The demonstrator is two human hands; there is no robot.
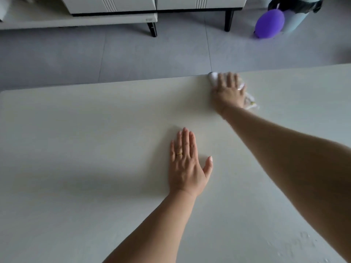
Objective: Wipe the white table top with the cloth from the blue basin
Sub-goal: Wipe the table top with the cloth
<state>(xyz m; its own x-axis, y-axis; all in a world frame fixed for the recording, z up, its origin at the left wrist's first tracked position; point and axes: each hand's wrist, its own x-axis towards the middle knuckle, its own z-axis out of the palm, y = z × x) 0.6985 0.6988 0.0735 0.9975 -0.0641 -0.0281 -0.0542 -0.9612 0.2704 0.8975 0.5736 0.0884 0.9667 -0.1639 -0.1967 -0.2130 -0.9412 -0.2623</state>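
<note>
Flatly, right hand [229, 92] presses crumpled white cloth [213, 77] on smooth table [95, 130].

A home living room is indicated by a low white cabinet [152, 6] on black legs, a grey tiled floor [114, 54], a purple balloon [269, 23] and a lined bin [298, 14].

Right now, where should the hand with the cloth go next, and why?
Probably pull the cloth back toward you across the table top. The right hand presses it flat at the far edge, so it can't go further out, and wet streaks show only near the front right. The left hand rests flat mid-table.
</note>
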